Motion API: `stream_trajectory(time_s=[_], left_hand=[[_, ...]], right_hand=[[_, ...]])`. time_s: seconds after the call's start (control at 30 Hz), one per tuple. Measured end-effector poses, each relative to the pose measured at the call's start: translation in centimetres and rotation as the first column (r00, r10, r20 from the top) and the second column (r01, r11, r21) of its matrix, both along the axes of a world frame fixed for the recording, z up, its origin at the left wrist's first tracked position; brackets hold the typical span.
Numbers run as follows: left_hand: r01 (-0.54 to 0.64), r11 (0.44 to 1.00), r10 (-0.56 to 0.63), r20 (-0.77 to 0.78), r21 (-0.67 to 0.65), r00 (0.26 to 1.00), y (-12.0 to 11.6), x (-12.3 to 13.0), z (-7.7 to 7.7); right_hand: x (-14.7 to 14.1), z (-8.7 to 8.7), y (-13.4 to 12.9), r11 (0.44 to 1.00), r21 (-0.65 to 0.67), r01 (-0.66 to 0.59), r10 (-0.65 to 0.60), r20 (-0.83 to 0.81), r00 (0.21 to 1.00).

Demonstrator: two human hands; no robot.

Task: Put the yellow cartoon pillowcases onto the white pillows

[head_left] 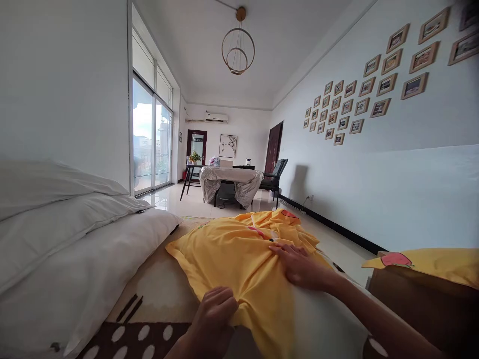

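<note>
Our left hand (216,315) clamped on yellow cloth (232,249), our right hand (299,265) touching it farther off, whether pinching we cannot tell, cloth partly over white pillow (324,316), on patterned sheet (159,294)

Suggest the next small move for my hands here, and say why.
I'd probably draw the yellow cover further over the white pillow with your right hand: that pillow lies partly bare beside your right forearm, while your left hand grips the creased cover.
</note>
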State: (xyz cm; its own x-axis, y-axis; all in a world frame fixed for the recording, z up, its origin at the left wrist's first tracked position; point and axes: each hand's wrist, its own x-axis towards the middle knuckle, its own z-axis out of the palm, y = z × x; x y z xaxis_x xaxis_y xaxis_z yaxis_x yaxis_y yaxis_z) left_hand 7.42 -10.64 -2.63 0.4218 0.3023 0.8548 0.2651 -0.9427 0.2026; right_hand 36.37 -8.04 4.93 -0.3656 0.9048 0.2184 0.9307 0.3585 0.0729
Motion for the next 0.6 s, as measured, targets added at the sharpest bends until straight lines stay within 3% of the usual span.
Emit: stream_trajectory(time_s=[0.1,0.23,0.4,0.5,0.6], left_hand=[[0.015,1.000,-0.012,-0.106,0.024,0.994,0.2,0.2,-0.7],[-0.042,0.987,0.089,-0.308,0.156,0.947,0.5,0.2,-1.8],[-0.122,0.991,0.134,-0.437,0.056,0.890,0.2,-0.5,-0.6],[-0.101,0.981,0.157,-0.373,0.167,0.914,-0.1,0.3,-0.2],[-0.113,0.939,0.201,-0.252,0.324,0.947,-0.1,2.3,-1.4]], right_hand=[[0.9,-2.2,2.2,0.989,0.134,0.058,-0.038,-0.148,0.988],[1.1,-3.0,3.6,0.957,0.242,0.159,-0.091,-0.269,0.959],[3.0,-3.8,2.6,0.899,0.355,0.256,-0.120,-0.362,0.924],[4.5,-4.8,0.5,0.858,0.483,0.174,-0.007,-0.328,0.945],[5.7,-5.8,-1.8,0.862,0.507,0.020,0.101,-0.212,0.972]])
